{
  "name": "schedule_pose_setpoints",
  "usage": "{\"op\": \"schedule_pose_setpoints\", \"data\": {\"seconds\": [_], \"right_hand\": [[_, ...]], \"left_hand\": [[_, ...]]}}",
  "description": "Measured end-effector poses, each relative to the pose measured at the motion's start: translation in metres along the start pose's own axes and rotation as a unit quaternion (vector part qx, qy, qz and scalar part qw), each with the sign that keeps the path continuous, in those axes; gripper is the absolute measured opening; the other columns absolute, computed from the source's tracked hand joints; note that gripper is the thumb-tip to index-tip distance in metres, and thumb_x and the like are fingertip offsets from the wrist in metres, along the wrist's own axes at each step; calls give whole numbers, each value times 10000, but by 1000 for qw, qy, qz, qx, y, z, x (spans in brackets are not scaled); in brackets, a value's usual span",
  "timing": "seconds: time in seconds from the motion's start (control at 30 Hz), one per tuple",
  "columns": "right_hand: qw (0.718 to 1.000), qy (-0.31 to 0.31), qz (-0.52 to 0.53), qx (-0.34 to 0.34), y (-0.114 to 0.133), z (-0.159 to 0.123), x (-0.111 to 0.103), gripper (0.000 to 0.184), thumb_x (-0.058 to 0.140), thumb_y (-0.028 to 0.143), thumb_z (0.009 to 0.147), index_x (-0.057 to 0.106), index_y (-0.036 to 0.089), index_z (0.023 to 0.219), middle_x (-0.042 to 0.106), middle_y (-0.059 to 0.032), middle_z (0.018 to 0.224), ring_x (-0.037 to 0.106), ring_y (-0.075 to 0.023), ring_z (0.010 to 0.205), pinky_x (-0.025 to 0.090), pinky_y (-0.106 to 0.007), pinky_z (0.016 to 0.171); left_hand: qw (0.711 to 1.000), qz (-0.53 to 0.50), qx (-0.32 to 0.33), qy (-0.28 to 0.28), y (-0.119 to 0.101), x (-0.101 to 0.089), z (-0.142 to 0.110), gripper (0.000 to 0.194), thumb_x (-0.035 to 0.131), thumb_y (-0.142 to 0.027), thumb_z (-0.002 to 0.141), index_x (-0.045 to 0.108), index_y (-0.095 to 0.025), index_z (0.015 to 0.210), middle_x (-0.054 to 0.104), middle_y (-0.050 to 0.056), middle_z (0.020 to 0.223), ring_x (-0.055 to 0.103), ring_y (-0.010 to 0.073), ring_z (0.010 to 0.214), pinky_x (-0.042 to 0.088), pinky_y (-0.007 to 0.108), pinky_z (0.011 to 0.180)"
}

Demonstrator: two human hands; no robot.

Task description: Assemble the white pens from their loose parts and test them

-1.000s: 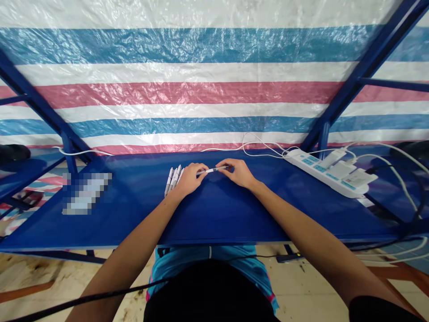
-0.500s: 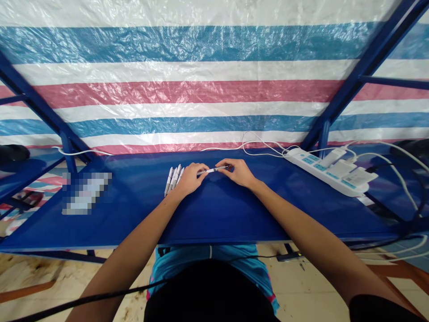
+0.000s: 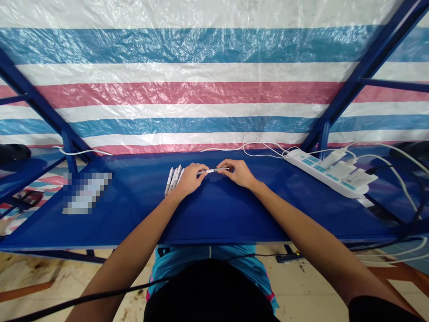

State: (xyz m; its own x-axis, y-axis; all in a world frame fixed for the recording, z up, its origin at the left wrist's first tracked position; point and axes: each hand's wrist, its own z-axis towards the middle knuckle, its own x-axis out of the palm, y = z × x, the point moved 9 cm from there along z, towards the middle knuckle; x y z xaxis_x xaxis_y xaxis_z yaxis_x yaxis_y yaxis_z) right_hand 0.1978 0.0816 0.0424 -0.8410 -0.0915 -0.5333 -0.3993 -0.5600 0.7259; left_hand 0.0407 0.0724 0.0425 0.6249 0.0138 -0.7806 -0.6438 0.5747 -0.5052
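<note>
Both my hands rest on the blue table (image 3: 214, 214) near its far edge. Between them a thin white pen (image 3: 212, 170) lies level. My left hand (image 3: 188, 178) pinches its left end with curled fingers. My right hand (image 3: 238, 172) pinches its right end. Just left of my left hand lies a small bunch of several white pens (image 3: 172, 178), side by side, partly hidden by my knuckles.
A white power strip (image 3: 326, 178) with several plugs and white cables sits at the right. A blurred pale patch (image 3: 85, 192) lies at the left. A striped plastic sheet (image 3: 201, 89) and blue frame bars (image 3: 362, 71) stand behind the table.
</note>
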Motion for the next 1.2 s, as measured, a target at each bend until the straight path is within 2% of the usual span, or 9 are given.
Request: {"op": "schedule_pose_setpoints", "data": {"seconds": [0.4, 0.73, 1.2], "right_hand": [[997, 25, 60, 29, 2, -1, 4, 339, 712, 538, 861, 754, 202, 866, 761, -40, 743, 700, -173, 626, 584, -310, 663], [997, 36, 49, 38, 1, -2, 5, 411, 669, 601, 883, 752, 199, 856, 746, -41, 695, 685, -169, 586, 566, -296, 630], [997, 57, 21, 46, 4, -2, 8, 433, 571, 583, 942, 698, 201, 783, 690, -13, 600, 656, -154, 534, 525, -273, 613]], "left_hand": [[1000, 6, 14, -1, 0, 0, 0, 211, 563, -202, 976, 766, -239, 1021, 794, 51, 1026, 675, 258, 956, 543, 416, 915], [1000, 4, 16, -6, -1, 0, 1, 203, 572, -193, 970, 764, -241, 1014, 793, 48, 1012, 672, 253, 948, 545, 410, 908], [1000, 1, 14, -1, -4, -1, 0, 203, 564, -195, 972, 758, -236, 1019, 795, 53, 1028, 677, 256, 968, 543, 421, 930]]}}
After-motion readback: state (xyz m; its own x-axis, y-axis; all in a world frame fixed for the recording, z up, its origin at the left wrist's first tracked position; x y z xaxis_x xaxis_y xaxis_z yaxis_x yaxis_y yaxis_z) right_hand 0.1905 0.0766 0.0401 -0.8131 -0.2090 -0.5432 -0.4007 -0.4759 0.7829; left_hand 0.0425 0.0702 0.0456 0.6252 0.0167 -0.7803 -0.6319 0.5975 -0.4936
